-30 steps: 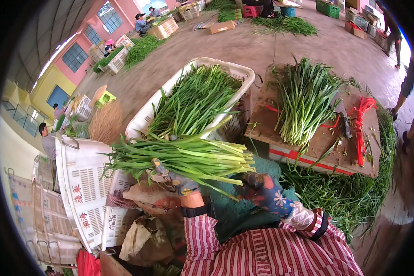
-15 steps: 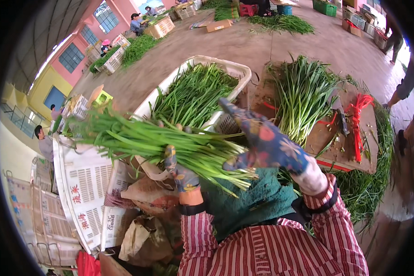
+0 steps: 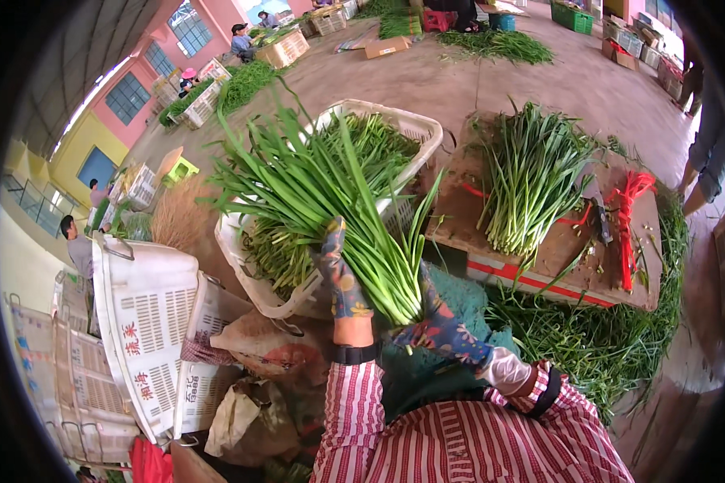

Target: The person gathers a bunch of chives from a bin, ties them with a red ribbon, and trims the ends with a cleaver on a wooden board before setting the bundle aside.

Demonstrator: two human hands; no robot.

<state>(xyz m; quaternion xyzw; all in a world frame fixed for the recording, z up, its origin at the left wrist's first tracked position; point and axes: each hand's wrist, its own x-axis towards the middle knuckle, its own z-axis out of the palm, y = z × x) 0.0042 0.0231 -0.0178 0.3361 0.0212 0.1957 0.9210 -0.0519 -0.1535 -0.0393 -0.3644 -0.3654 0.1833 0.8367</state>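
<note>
A loose bunch of garlic chives (image 3: 354, 233) is held slanting in front of me, leaves toward the upper left and pale stem ends low. My left hand (image 3: 342, 270), in a blue flowered glove, is closed around the middle of the bunch. At the stem ends, my right hand (image 3: 451, 326), gloved alike, cups the stems between thumb and fingers; some fingers are hidden. Behind the bunch stands a white plastic basket (image 3: 431, 133) with more chives (image 3: 282, 262) in it. To the right, a pile of chives (image 3: 532, 177) lies on a board-topped stand (image 3: 491, 221).
Red ties (image 3: 627, 225) and a knife (image 3: 600, 219) lie on the stand. Loose green leaves (image 3: 572, 346) cover the ground below it. White crates (image 3: 149, 322) stack at my left, beside sacks (image 3: 270, 342). A person (image 3: 713, 153) stands at far right; others sit farther back.
The bunch has turned from lying nearly level to a steeper slant, its stem ends lower. My right hand has come down from above the stems and closed in on their ends.
</note>
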